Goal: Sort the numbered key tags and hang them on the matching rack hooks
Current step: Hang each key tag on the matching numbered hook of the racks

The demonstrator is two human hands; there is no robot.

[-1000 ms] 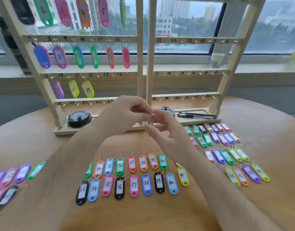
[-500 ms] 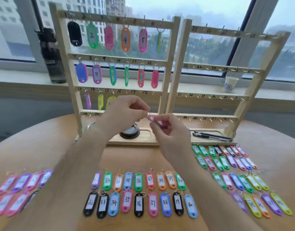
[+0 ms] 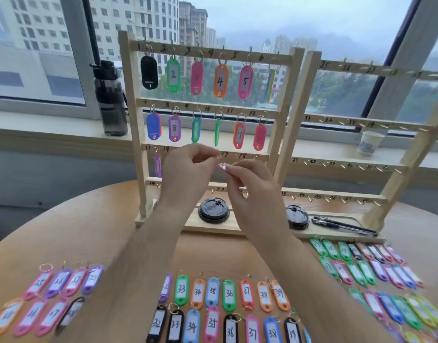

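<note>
Looking through the head cam: right hand [image 3: 252, 184] pinches a pink key tag [image 3: 222, 166], body mostly buried in the fingers. Its ring end pokes left toward the nearer left hand [image 3: 188, 169], whose fingertips seem to pinch the ring. Both hover just in front of the rack [image 3: 131, 120], below the 17/18 hooks.
</note>
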